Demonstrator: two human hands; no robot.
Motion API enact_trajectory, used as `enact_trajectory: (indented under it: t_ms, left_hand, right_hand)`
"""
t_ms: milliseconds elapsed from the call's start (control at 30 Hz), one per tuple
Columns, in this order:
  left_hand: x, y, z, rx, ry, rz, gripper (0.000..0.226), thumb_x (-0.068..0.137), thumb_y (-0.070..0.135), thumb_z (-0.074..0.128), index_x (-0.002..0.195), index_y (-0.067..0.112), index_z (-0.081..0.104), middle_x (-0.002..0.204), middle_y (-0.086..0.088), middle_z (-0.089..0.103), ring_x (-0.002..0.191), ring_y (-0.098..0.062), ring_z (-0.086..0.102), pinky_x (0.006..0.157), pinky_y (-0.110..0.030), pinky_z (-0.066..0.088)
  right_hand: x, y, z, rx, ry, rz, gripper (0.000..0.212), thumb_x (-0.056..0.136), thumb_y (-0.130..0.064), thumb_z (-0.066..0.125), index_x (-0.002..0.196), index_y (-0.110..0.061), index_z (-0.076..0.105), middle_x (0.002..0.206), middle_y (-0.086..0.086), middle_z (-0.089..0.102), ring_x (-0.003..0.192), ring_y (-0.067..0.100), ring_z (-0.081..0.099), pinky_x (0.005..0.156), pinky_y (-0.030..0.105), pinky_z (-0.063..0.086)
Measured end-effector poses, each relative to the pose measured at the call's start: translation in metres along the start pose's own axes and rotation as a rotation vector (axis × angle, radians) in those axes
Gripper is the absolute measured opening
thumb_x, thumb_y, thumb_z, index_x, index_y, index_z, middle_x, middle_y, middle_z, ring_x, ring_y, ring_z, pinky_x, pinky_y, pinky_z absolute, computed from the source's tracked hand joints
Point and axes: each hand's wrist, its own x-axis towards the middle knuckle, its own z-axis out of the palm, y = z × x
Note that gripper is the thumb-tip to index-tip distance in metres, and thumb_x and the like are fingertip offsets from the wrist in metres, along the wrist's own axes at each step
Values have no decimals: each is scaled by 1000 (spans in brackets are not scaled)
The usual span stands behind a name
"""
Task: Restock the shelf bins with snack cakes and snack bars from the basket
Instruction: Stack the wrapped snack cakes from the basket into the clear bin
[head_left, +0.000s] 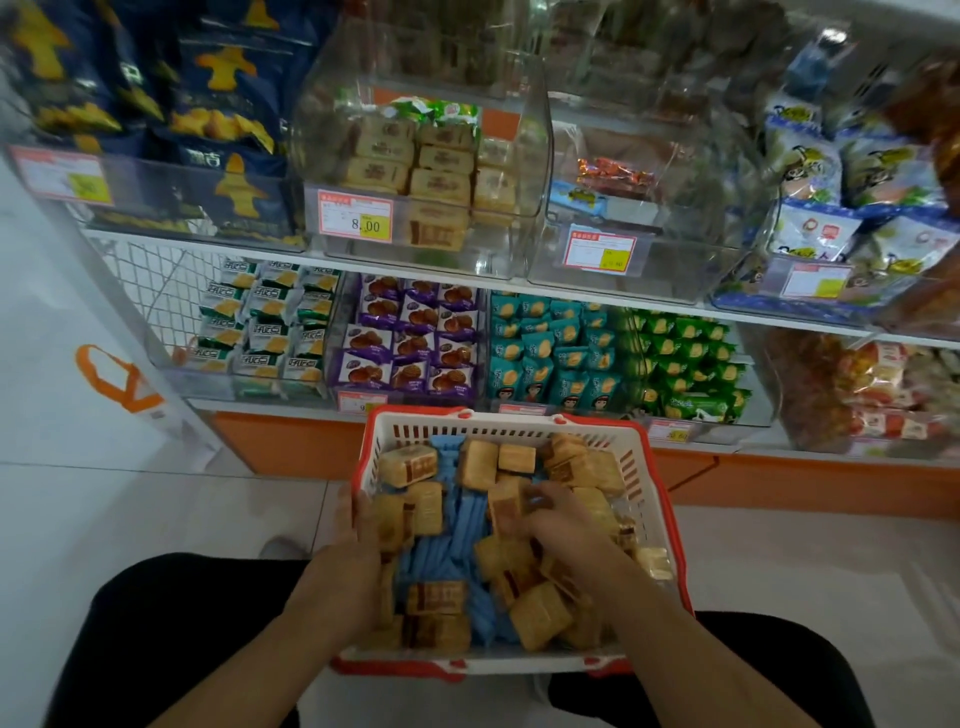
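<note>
A white basket with a red rim (652, 483) sits on the floor in front of me, filled with several tan wrapped snack cakes (408, 464) and blue wrapped snack bars (470, 525). Both my hands are inside it. My left hand (358, 540) curls around tan snack cakes at the basket's left side. My right hand (558, 519) grips a tan snack cake near the middle. On the shelf above, a clear bin (519, 228) holds the same tan cakes behind an 8.00 price tag (356, 218). Beside it, a clear bin (691, 275) on the right holds only a few blue and orange packs.
The lower shelf carries bins of green-white (265, 322), purple (415, 338), teal (550, 353) and green (685, 358) snack packs. Dark blue bags (218, 104) stand upper left, white-blue bags (857, 197) upper right. An orange-and-white bag (119, 384) leans at left. My knees flank the basket.
</note>
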Motion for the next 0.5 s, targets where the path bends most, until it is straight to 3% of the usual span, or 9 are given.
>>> enact_trajectory:
  t_ms: [67, 133, 167, 200, 233, 267, 333, 400, 500]
  left_hand:
    - [-9, 2, -13, -82, -49, 37, 123, 90, 26, 70, 154, 6, -33, 160, -18, -41, 112, -14, 65, 89, -26, 57]
    - [-9, -2, -23, -194, -66, 42, 120, 84, 39, 73, 163, 12, -12, 168, -9, -20, 135, -20, 50, 107, -30, 48]
    - [-11, 0, -32, -267, -23, 71, 101, 83, 45, 70, 163, 22, 11, 167, -6, 3, 139, -20, 44, 113, -32, 42]
    - [-16, 4, -47, -331, 37, 116, 70, 87, 47, 62, 150, 35, 35, 156, 0, 24, 137, -18, 44, 114, -32, 39]
    - [-18, 8, -59, -404, 81, 129, 40, 92, 43, 55, 131, 43, 47, 144, 5, 38, 131, -15, 49, 111, -30, 40]
    - [-21, 15, -73, -505, 102, 106, 24, 97, 35, 53, 119, 43, 53, 134, 8, 46, 123, -12, 53, 105, -29, 44]
    - [-29, 34, -108, -762, 138, 60, 18, 103, 27, 57, 113, 37, 66, 120, 11, 64, 107, -13, 65, 93, -37, 56]
    - [-47, 52, -148, -1023, 172, 117, 15, 104, 30, 59, 109, 39, 70, 104, 14, 74, 92, -9, 73, 83, -43, 63]
    - [-80, 65, -200, -1075, 188, 377, 17, 101, 39, 63, 112, 50, 69, 106, 30, 70, 97, 7, 68, 79, -31, 62]
  right_hand:
    - [-18, -9, -7, 199, -118, -61, 53, 79, -11, 86, 126, -26, 66, 110, -3, 78, 103, 21, 72, 85, 38, 56]
    - [-39, -21, -16, 282, -206, -169, 63, 78, 0, 84, 131, -27, 63, 116, -3, 77, 113, 20, 71, 97, 40, 55]
    - [-48, -26, -19, 295, -238, -236, 66, 77, 5, 82, 132, -26, 63, 120, -1, 76, 117, 20, 69, 102, 43, 55]
    - [-58, -32, -24, 284, -258, -300, 68, 76, 10, 80, 132, -24, 62, 123, 1, 74, 119, 21, 68, 103, 46, 55]
    - [-67, -40, -27, 281, -254, -351, 69, 76, 14, 79, 131, -23, 62, 124, 4, 73, 120, 22, 68, 102, 49, 56]
    - [-74, -46, -31, 254, -240, -404, 71, 74, 15, 79, 131, -24, 62, 125, 5, 72, 121, 23, 67, 101, 52, 56]
    - [-91, -63, -36, 174, -207, -493, 72, 71, 10, 83, 128, -28, 64, 126, 1, 72, 123, 22, 66, 98, 53, 58]
    - [-108, -80, -41, 118, -196, -562, 69, 71, 11, 84, 125, -29, 65, 122, -4, 72, 121, 16, 66, 95, 44, 59]
    - [-131, -101, -46, 97, -162, -620, 67, 74, 14, 81, 127, -24, 62, 117, -6, 73, 114, 10, 69, 88, 33, 59]
